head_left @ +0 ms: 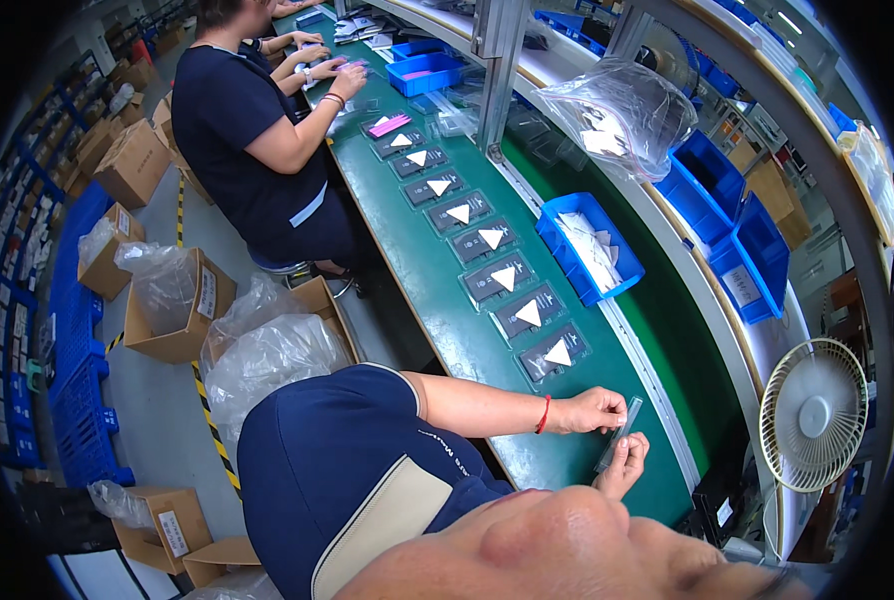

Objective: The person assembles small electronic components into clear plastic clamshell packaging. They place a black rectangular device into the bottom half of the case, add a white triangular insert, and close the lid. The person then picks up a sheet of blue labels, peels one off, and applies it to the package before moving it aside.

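A: Item one, lower right of centre?

B: A narrow clear plastic sleeve [619, 432] is logged there, held tilted above the green conveyor belt [437, 300]. It is pinched near its upper end by the left hand [595, 408], fingers closed on it, a red cord seen at that wrist. Its lower end is gripped from below by the right hand [622, 465], fingertips closed on the edge.

A: Items on the belt?

B: A row of dark flat packets [492, 240], each marked with a white triangle, is recorded running from upper centre down toward the hands; the nearest one [555, 352] lies just above the left hand. One pink-topped packet [389, 125] is listed at the far end of the row.

A: Beside the belt?

B: A blue bin [557, 250] holding white slips is entered at centre right, touching the belt's edge. A clear bag [622, 110] is noted at upper right, more blue bins [727, 220] at right, a white fan [815, 415] at lower right.

A: Other entries?

B: A second person [247, 130] in dark blue is seated at upper left, hands on the belt. Cardboard boxes [172, 305] lined with plastic are listed on the floor at left.
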Demonstrator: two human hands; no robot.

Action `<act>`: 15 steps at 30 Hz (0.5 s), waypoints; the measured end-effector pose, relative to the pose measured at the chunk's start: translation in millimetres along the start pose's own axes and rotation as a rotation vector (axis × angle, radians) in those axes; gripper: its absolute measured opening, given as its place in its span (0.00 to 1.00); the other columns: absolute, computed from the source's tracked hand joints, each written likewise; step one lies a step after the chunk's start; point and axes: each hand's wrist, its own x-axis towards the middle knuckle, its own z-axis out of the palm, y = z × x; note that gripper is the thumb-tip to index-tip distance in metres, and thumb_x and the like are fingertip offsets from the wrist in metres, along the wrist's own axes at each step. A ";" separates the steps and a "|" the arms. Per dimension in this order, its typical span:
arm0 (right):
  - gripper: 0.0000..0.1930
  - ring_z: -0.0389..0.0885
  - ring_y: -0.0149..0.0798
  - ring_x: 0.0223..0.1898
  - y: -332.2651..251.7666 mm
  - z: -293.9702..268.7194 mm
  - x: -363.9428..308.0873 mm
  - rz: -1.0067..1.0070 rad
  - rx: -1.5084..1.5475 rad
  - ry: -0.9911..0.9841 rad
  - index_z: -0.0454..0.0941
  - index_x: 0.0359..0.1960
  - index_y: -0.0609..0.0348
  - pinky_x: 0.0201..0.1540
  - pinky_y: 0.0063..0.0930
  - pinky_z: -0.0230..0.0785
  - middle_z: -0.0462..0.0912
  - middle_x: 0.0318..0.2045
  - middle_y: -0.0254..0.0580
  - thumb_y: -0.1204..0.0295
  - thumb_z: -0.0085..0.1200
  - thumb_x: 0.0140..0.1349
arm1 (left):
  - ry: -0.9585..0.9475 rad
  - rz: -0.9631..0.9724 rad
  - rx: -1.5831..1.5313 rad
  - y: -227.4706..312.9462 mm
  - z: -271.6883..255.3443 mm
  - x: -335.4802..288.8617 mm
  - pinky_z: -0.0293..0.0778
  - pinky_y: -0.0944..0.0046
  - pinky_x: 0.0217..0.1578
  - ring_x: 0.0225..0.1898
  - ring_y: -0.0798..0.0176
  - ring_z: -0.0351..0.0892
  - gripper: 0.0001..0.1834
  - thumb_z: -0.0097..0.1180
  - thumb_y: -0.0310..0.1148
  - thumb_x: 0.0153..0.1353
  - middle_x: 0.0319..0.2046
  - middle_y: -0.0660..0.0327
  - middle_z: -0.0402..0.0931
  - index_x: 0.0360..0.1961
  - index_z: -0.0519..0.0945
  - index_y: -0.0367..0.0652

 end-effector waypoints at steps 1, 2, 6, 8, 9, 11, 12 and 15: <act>0.10 0.66 0.31 0.43 -1.3 0.6 0.0 0.020 0.042 0.013 0.70 0.27 0.61 0.46 0.25 0.60 0.66 0.42 0.40 0.71 0.53 0.66 | 0.013 -0.006 -0.004 -0.2 -0.2 -0.1 0.67 0.73 0.28 0.25 0.76 0.68 0.05 0.57 0.31 0.63 0.25 0.69 0.73 0.30 0.77 0.43; 0.10 0.66 0.30 0.43 1.8 -1.5 -0.4 0.005 0.006 0.002 0.71 0.27 0.61 0.46 0.25 0.60 0.66 0.43 0.39 0.71 0.52 0.66 | 0.021 -0.008 0.001 -0.2 -0.6 0.0 0.67 0.73 0.28 0.25 0.76 0.68 0.06 0.57 0.31 0.63 0.25 0.69 0.73 0.30 0.77 0.43; 0.09 0.68 0.30 0.44 0.6 -2.4 -0.9 -0.002 -0.011 -0.014 0.72 0.29 0.62 0.49 0.25 0.61 0.68 0.45 0.38 0.73 0.51 0.67 | -0.024 0.008 0.075 2.2 -1.2 0.8 0.65 0.74 0.27 0.26 0.77 0.68 0.06 0.58 0.30 0.62 0.24 0.70 0.73 0.29 0.77 0.42; 0.07 0.68 0.31 0.45 5.1 -0.3 0.7 0.012 0.034 0.035 0.72 0.29 0.62 0.50 0.26 0.62 0.68 0.46 0.38 0.74 0.52 0.66 | -0.057 0.014 0.091 -2.7 0.0 0.4 0.65 0.74 0.27 0.27 0.78 0.68 0.06 0.58 0.29 0.62 0.25 0.70 0.73 0.29 0.77 0.41; 0.06 0.69 0.31 0.46 6.5 -2.6 3.5 0.007 0.068 0.033 0.71 0.30 0.61 0.51 0.27 0.62 0.68 0.47 0.39 0.75 0.55 0.64 | -0.054 0.040 0.048 -6.0 1.9 1.0 0.65 0.74 0.27 0.27 0.78 0.69 0.05 0.59 0.28 0.61 0.25 0.70 0.74 0.29 0.78 0.41; 0.06 0.69 0.32 0.46 10.3 -2.3 4.1 -0.057 -0.011 0.006 0.71 0.30 0.60 0.52 0.28 0.62 0.68 0.47 0.40 0.75 0.55 0.63 | -0.078 -0.029 0.093 -10.3 -1.6 0.7 0.67 0.74 0.31 0.30 0.78 0.69 0.04 0.57 0.27 0.63 0.27 0.70 0.73 0.30 0.77 0.40; 0.07 0.69 0.32 0.47 3.6 0.4 4.6 -0.092 -0.056 -0.003 0.71 0.30 0.60 0.52 0.28 0.62 0.68 0.47 0.40 0.75 0.56 0.63 | -0.096 -0.061 0.113 -8.3 -1.4 1.3 0.68 0.74 0.34 0.31 0.78 0.69 0.04 0.56 0.26 0.64 0.27 0.70 0.73 0.31 0.77 0.39; 0.08 0.69 0.32 0.47 -1.2 0.4 3.4 -0.056 0.021 0.001 0.70 0.29 0.59 0.51 0.28 0.64 0.68 0.47 0.41 0.75 0.58 0.61 | -0.126 -0.057 0.108 -3.0 1.6 -1.5 0.66 0.74 0.31 0.30 0.78 0.69 0.05 0.57 0.27 0.64 0.27 0.70 0.73 0.30 0.77 0.39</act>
